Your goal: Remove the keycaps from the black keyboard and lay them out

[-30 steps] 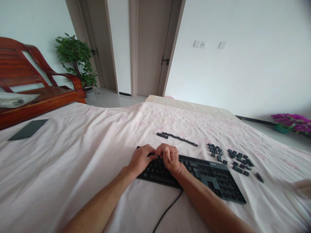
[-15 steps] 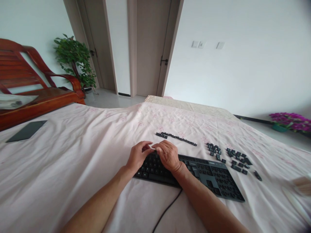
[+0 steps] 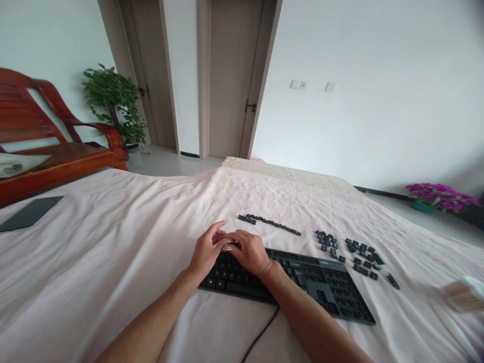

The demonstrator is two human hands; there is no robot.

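Fingers of my left hand [image 3: 207, 248] and right hand [image 3: 247, 251] meet over keyboard [image 3: 242, 283]; can't tell what they pinch.

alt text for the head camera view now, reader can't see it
A person's left hand and right hand meet over a black keyboard missing keycaps at its right end, on a pink floral cloth. Loose keycaps lie beyond it; a wooden seat and two doors stand behind.

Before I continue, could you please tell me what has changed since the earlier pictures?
The bare right hand moved slightly left over the black rectangular keyboard; its fingers now meet the bare left hand, also slightly further left. Any grip is hidden. The keyboard and loose black keycaps stayed put.
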